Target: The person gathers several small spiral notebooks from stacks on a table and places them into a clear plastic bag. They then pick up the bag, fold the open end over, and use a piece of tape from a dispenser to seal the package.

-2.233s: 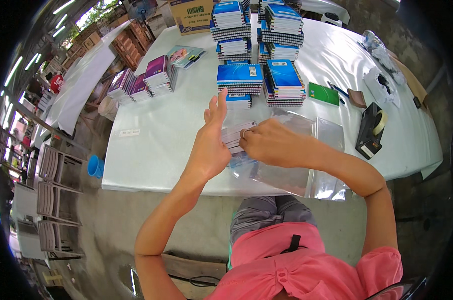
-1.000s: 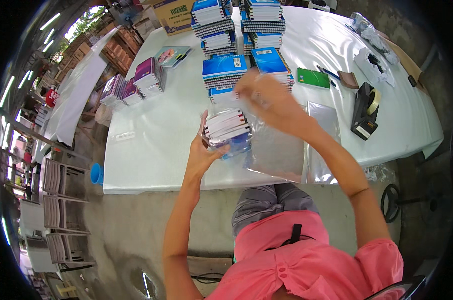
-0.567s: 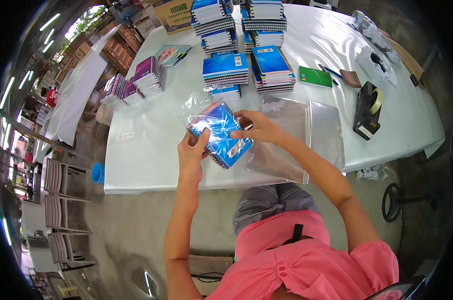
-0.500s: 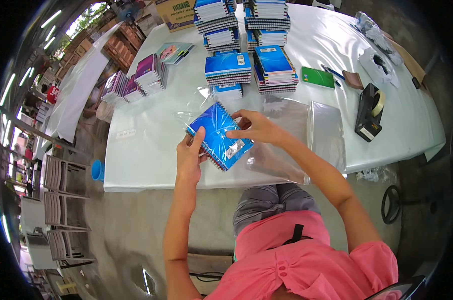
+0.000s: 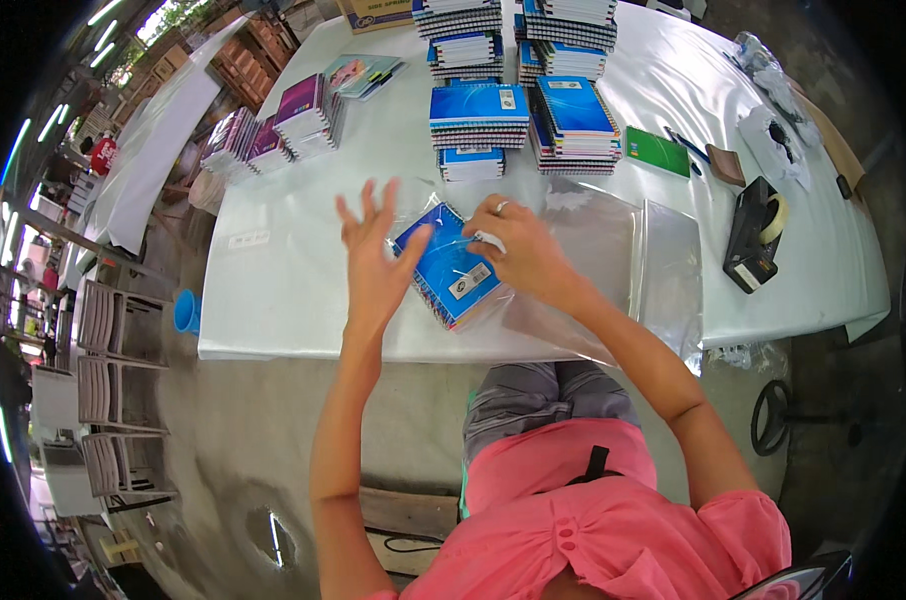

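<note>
White sheeting covers a broad table (image 5: 273, 310) in a workshop-like room, with pale chairs (image 5: 113, 400) and a blue bin (image 5: 187, 312) on the floor to the left. Near the table's front edge, around its middle, a bundle of blue spiral notebooks (image 5: 441, 268) lies aslant in clear film. At its left side the left hand (image 5: 378, 270) is spread wide, fingers fanned upward and slightly blurred, the thumb over the bundle's far left part; whether it touches cannot be told. The right hand (image 5: 523, 250) is above the bundle's right side, fingers curled, thumb and fingertips narrowly set around something small and whitish — film or glare, I cannot tell, nor whether it is gripped. Just right of the bundle lie clear plastic sheets (image 5: 588, 275); farther right stands a black tape dispenser (image 5: 743, 250). Stacked blue notebooks (image 5: 478, 105) rise on the far side, purple notebooks (image 5: 308, 108) far left.
</note>
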Demonstrator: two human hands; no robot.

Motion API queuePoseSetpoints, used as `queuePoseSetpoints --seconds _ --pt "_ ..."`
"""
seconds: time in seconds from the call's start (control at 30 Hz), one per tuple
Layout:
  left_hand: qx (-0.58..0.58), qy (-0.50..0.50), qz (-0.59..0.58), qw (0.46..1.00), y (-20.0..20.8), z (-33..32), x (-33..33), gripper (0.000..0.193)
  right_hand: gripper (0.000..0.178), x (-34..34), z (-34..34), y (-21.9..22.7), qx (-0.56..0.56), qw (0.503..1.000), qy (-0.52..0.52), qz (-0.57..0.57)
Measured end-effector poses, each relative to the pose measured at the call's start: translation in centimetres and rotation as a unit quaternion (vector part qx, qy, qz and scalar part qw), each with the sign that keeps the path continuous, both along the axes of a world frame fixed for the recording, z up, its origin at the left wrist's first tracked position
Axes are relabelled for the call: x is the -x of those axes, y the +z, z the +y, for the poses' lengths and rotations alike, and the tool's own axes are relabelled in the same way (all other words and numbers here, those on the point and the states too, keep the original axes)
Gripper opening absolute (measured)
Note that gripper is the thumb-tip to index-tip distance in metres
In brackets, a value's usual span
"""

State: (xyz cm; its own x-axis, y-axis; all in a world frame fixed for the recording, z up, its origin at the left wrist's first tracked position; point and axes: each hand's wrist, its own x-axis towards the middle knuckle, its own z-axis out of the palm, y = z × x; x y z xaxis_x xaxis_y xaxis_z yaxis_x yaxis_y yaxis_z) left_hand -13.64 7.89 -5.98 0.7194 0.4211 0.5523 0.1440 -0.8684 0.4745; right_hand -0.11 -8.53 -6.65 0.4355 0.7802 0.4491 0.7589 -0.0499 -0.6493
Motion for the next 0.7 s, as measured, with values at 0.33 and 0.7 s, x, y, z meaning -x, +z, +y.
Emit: queuePoseSetpoints --seconds 0.33,0.7 --pt "0.04 -0.034 0.129 0.99 -3.0 2.1 -3.8 0.079 0.022 1.8 0.4 -0.3 0.076 0.992 0.01 -0.101" --pt "0.087 0.003 0.065 0.994 -4.2 2.3 -3.9 0.091 0.023 2.3 0.6 -0.1 0.144 0.983 -0.003 -0.115"
